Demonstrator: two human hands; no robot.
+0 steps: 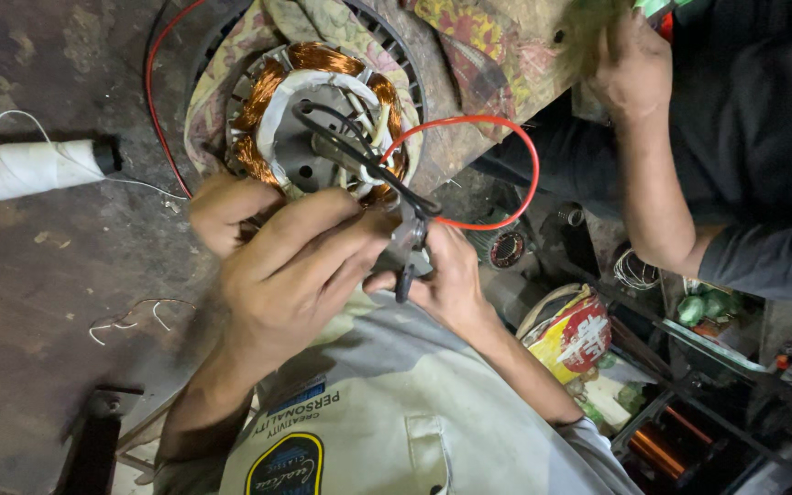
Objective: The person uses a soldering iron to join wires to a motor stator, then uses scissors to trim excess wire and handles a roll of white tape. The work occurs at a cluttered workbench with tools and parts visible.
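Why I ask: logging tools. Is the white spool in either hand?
No, the white spool lies on the bench, apart from left hand and right hand.

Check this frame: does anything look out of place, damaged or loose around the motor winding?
Mostly orderly. Cut white thread scraps lie loose on the stained bench, and thread trails off the white spool. The copper winding looks intact.

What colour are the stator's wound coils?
Coppery orange coils, clearest in the head view.

Dim, warm overhead light; deep shadows at right, slight motion blur.
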